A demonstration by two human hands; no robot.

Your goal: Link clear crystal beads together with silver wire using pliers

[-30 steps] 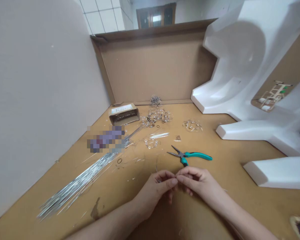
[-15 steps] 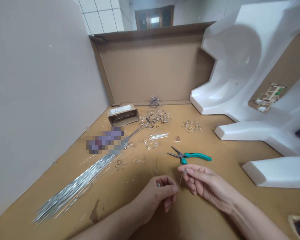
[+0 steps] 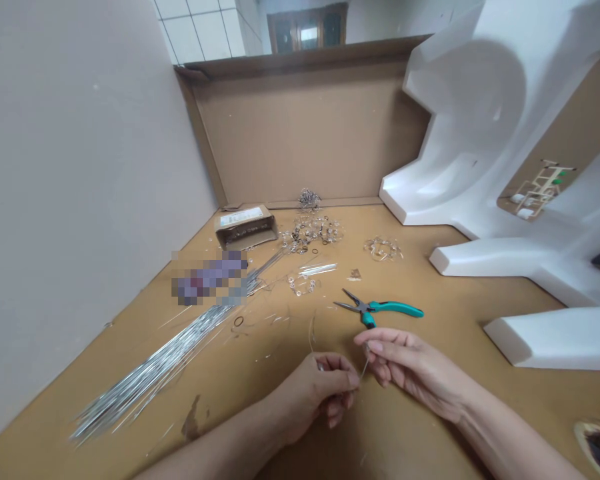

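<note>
My left hand [image 3: 320, 390] is closed in a pinch on a thin silver wire [image 3: 312, 331] that curves up over the cardboard surface. My right hand [image 3: 410, 363] lies beside it, fingers curled, pinching the wire's other end close to the left fingertips. Teal-handled pliers [image 3: 380, 309] rest on the surface just beyond my right hand, untouched.
A long bundle of silver wires [image 3: 150, 369] lies to the left. Small metal rings [image 3: 313, 233] and clear beads [image 3: 383, 249] are scattered farther back beside a small cardboard box [image 3: 245, 227]. White foam blocks [image 3: 545, 337] stand at right; cardboard walls enclose the back.
My hands, fingertips together a second ago, drew slightly apart, and the wire now spans the gap between them. The left hand dropped a little toward me.
</note>
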